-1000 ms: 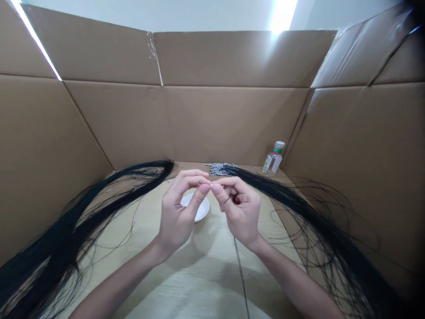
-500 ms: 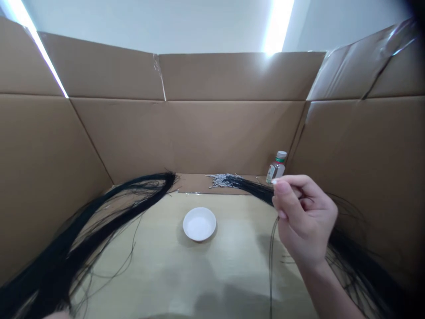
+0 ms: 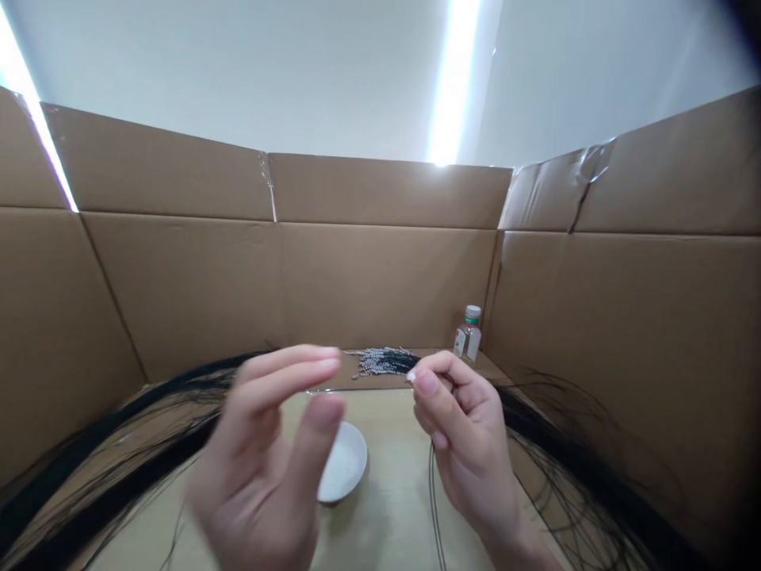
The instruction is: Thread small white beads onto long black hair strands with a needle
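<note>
My right hand (image 3: 467, 436) is closed in a pinch, with a small white piece (image 3: 411, 377) showing at the tips of its thumb and forefinger. Two strands of thin dark cord (image 3: 434, 500) hang down from under its fingers. To the left, my left hand (image 3: 267, 452) is raised, blurred, with thumb and fingers apart and nothing between them. Partly behind it, a white bowl (image 3: 346, 464) stands on the table. What the white piece is, I cannot make out.
At the back lies a bundle of black cords with silvery beaded ends (image 3: 385, 362). Another bundle of black cords (image 3: 112, 492) stretches along the left. A small clear bottle with a white cap (image 3: 468, 337) stands at the back right. Cardboard walls (image 3: 386, 277) enclose the table (image 3: 386, 531).
My left hand has come up from the lower left edge into the middle, open. My right hand has shifted left in view, still holding the cord. The camera view has tilted up.
</note>
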Available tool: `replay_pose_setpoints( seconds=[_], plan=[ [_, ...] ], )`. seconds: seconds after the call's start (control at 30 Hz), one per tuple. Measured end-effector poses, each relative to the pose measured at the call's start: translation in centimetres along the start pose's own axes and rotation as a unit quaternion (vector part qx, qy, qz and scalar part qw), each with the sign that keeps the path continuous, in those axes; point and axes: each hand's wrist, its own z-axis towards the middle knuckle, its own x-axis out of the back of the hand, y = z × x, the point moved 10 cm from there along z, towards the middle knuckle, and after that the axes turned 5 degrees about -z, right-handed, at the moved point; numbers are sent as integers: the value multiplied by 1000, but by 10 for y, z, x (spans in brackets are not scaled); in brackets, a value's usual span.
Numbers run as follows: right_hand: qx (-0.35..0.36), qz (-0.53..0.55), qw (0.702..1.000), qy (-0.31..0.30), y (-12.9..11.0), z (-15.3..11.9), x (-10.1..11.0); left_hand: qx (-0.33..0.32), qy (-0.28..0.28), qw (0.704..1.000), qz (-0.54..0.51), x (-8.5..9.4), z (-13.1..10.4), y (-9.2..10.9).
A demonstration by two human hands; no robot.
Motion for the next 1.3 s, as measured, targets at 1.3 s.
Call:
replay_pose_setpoints(
  seconds=[1.3],
  plan=[
    [-1, -85, 996, 2, 11, 8, 1, 223, -158, 954, -124, -60, 1, -66]
  ],
)
